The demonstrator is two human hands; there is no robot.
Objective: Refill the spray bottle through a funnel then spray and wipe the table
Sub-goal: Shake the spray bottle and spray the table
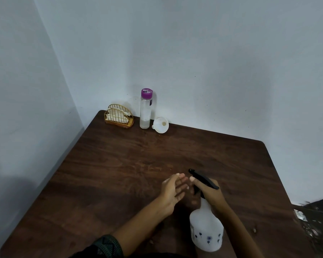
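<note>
A white spray bottle (206,229) with a black trigger head and small blue flower marks is held above the near part of the dark wooden table (119,164). My right hand (210,192) grips its neck and trigger, the nozzle pointing far-left. My left hand (172,189) hovers open just left of the nozzle, fingers spread, holding nothing. At the far corner stands a clear bottle (145,110) with a purple cap, closed, with a little liquid at its bottom. A white funnel (161,125) lies on its side right beside it.
A gold wire napkin holder (119,117) with white tissues stands in the far left corner, left of the clear bottle. Pale walls close the far and left sides. A dark littered floor (317,220) shows past the table's right edge.
</note>
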